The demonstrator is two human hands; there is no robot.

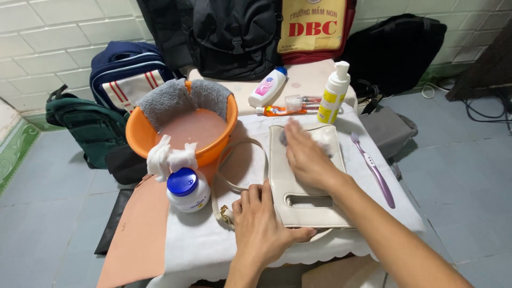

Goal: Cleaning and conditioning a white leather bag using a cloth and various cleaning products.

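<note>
A cream flat handbag (306, 200) with a cutout handle is being laid flat on the tabletop (202, 240), strap (234, 160) looping left.

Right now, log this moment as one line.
left hand: pressing flat cream leather handbag | right hand: rubbing bag with white wipe | nearby: orange plastic basin

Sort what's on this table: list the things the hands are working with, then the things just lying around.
In use:
- cream leather handbag
- left hand pinning its edge
- right hand rubbing it with a white pad

Lying about:
- orange basin
- purple toothbrush
- blue-capped jar
- yellow pump bottle
- white bottle
</note>
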